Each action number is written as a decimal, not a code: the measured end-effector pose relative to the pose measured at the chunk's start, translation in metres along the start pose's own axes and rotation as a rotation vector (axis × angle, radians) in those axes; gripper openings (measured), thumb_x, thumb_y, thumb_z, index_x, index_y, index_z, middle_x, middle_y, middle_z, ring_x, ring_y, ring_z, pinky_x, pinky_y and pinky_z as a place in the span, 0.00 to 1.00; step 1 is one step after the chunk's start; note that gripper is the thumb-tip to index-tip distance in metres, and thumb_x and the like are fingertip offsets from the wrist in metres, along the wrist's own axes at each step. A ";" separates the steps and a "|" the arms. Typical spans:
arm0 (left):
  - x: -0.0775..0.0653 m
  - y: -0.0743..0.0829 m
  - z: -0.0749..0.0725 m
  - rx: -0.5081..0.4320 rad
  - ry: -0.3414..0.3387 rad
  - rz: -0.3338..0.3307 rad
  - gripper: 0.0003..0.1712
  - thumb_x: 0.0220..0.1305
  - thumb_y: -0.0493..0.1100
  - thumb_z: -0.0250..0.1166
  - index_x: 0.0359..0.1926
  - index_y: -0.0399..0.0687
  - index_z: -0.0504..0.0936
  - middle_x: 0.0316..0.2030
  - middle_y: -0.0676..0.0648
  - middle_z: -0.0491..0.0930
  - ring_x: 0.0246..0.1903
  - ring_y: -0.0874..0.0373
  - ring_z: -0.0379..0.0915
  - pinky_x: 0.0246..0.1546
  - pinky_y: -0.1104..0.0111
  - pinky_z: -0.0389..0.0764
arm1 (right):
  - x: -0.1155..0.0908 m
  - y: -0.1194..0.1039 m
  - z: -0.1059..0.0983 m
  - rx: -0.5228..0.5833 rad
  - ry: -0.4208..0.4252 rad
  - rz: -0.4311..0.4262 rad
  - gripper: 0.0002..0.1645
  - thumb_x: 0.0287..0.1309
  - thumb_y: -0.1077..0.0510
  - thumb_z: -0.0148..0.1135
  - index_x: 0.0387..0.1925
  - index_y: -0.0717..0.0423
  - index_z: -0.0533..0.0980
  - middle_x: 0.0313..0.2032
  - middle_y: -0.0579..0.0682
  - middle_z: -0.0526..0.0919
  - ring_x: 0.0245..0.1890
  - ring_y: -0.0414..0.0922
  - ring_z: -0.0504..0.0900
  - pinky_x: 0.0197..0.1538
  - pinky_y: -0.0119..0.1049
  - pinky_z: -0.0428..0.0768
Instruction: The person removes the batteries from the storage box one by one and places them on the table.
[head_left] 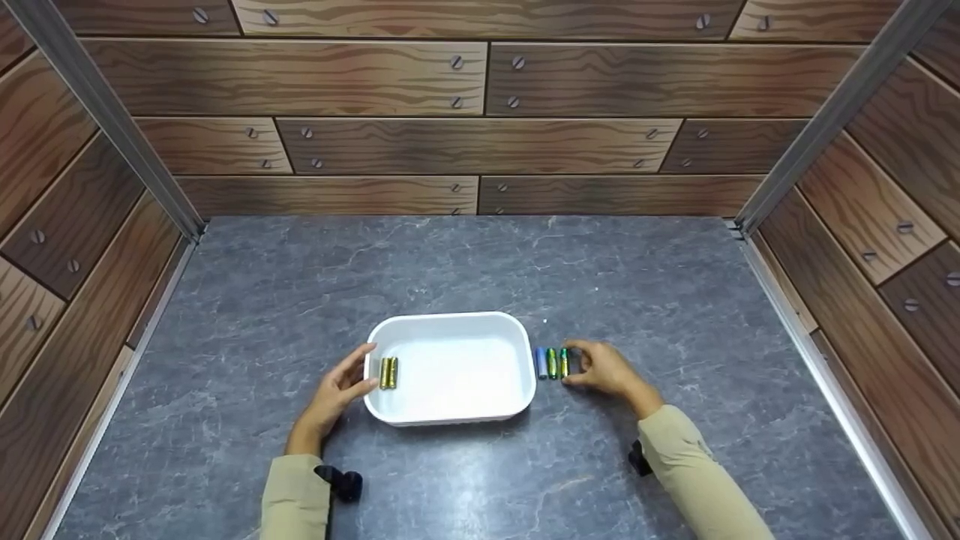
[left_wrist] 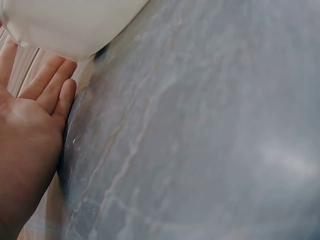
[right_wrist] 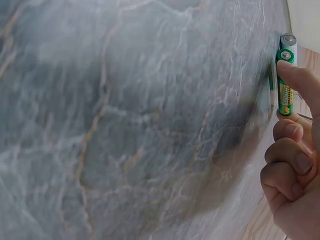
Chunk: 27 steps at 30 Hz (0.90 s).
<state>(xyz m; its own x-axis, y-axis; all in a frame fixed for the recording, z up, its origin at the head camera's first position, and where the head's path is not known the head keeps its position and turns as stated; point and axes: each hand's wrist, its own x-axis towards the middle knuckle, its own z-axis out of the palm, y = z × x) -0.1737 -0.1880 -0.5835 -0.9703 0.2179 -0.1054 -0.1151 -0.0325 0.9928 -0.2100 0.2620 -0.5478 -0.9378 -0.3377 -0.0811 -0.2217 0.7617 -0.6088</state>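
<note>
A white rectangular tub (head_left: 450,409) stands on the tabletop with two gold batteries (head_left: 388,373) side by side at its left end. My left hand (head_left: 334,394) rests against that end, thumb and forefinger spread at the rim; the left wrist view has its fairly straight fingers beneath the tub's outer wall. To the tub's right, a blue battery (head_left: 541,363) and a green battery (head_left: 553,363) lie parallel. Outermost in this row is a green-and-gold battery (right_wrist: 285,92), which my right hand (head_left: 606,369) pinches at its two ends between thumb and forefinger; the other fingers curl inward.
A grey marbled tabletop (head_left: 300,277) lies under everything. Wood-patterned panels (head_left: 480,142) close off the back and both sides, with metal rails (head_left: 817,127) at the corners. Tiny white specks (head_left: 545,321) dot the surface behind the batteries.
</note>
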 end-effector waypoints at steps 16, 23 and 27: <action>0.000 0.000 0.000 -0.016 -0.001 -0.015 0.40 0.60 0.30 0.63 0.71 0.36 0.58 0.71 0.33 0.59 0.64 0.54 0.65 0.51 0.76 0.77 | 0.001 -0.001 0.001 -0.017 0.003 0.030 0.35 0.39 0.59 0.76 0.53 0.63 0.76 0.18 0.46 0.72 0.19 0.37 0.65 0.23 0.28 0.64; 0.000 -0.001 0.000 -0.023 0.004 -0.007 0.39 0.60 0.28 0.62 0.71 0.35 0.58 0.71 0.33 0.59 0.65 0.50 0.64 0.51 0.75 0.77 | 0.002 -0.002 0.000 -0.001 0.005 0.056 0.36 0.39 0.58 0.76 0.54 0.62 0.75 0.18 0.45 0.71 0.18 0.36 0.66 0.24 0.28 0.65; 0.000 -0.001 0.000 -0.021 0.005 -0.007 0.39 0.60 0.29 0.62 0.71 0.35 0.58 0.72 0.33 0.58 0.68 0.44 0.61 0.52 0.76 0.76 | 0.002 -0.005 -0.002 0.006 0.000 0.073 0.37 0.40 0.58 0.76 0.55 0.62 0.75 0.19 0.45 0.72 0.18 0.37 0.67 0.25 0.29 0.66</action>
<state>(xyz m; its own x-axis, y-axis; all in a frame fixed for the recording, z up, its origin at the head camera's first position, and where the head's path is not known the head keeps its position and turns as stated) -0.1733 -0.1876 -0.5839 -0.9706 0.2129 -0.1123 -0.1260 -0.0518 0.9907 -0.2114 0.2590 -0.5435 -0.9514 -0.2811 -0.1256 -0.1507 0.7810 -0.6061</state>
